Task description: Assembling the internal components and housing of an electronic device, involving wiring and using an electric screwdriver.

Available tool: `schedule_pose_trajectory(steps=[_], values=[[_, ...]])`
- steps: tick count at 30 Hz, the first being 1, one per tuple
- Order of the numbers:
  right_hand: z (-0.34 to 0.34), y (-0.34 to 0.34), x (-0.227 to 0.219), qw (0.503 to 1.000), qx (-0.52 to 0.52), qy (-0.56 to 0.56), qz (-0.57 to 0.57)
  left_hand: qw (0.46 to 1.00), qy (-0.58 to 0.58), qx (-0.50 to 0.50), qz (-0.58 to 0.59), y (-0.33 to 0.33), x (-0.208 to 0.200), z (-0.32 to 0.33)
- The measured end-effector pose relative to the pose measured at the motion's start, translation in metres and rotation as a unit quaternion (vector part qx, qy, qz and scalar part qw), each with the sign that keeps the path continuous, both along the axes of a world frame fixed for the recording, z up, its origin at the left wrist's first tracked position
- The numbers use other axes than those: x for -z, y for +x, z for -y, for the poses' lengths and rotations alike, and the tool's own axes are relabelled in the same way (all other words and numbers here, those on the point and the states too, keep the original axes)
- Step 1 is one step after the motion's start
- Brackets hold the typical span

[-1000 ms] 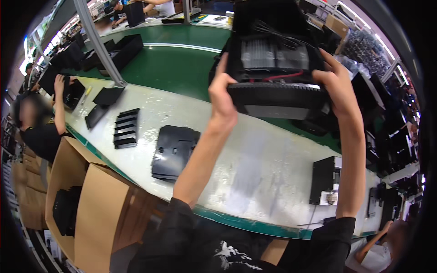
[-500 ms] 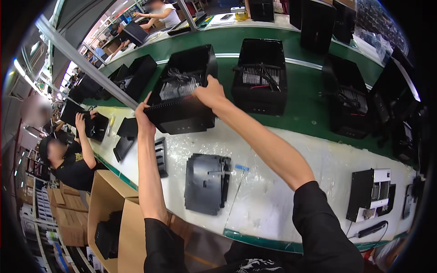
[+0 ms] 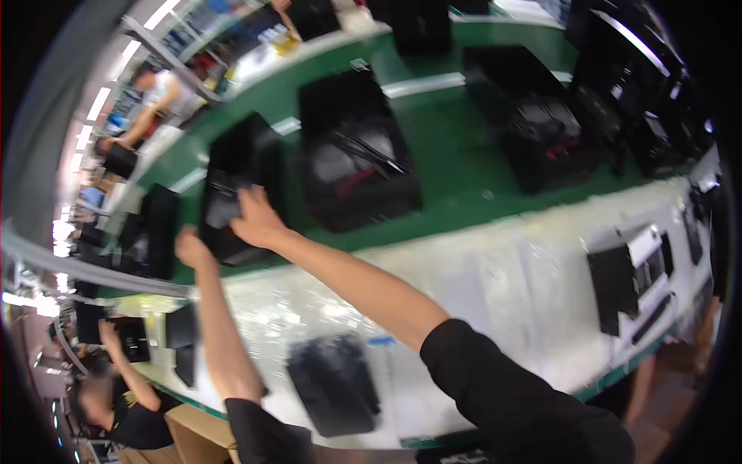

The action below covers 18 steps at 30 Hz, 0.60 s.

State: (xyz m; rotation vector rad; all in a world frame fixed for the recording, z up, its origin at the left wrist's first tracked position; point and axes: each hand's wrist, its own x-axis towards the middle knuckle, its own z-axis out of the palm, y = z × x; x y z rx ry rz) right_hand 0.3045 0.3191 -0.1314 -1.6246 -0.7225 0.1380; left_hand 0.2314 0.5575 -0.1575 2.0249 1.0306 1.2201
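A black open-topped metal case [image 3: 246, 147] rests on the green belt, with a silver finned part and cables inside it. Over its right near part, my right hand [image 3: 260, 220] has its fingers spread and does not appear to be gripping the wall. Beside the case's left near corner is my left hand [image 3: 193, 249]; motion smears its fingers, and I cannot tell whether it touches the case. To the right stands a similar black case [image 3: 357, 147] with a finned block, dark cables and a red wire. A stack of black panels [image 3: 334, 384] lies on the white table below my arms.
More black cases sit along the belt, one [image 3: 533, 116] to the right and another [image 3: 151, 232] to the left. A black-and-white device [image 3: 630, 271] is at the table's right. A co-worker [image 3: 116, 402] works at the lower left, beside a cardboard box [image 3: 202, 427]. A metal post [image 3: 100, 271] crosses the left side.
The case held tilted in both hands now rests on the belt, and my right hand's fingers have spread. The view has swung, shifting the belt's cases leftward, and is blurred.
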Motion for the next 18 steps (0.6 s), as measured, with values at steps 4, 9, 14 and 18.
schedule_pose_trajectory(steps=[4, 9, 14, 18], values=[[0.119, -0.003, -0.032, 0.964, -0.047, -0.01, 0.263, 0.907, 0.398, 0.11, -0.083, 0.002, -0.041, 0.131], [0.302, 0.094, -0.071, 0.789, 0.138, -0.287, 0.526, 0.961, 0.172, 0.205, -0.072, 0.017, -0.025, 0.154], [0.518, 0.104, -0.063, 0.605, 0.308, -0.631, 0.374, 0.913, 0.294, 0.253, -0.125, -0.009, -0.021, 0.159], [0.57, 0.097, -0.029, 0.618, 0.286, -0.707, 0.19, 0.885, 0.363, 0.277, -0.095, -0.056, -0.037, 0.184]])
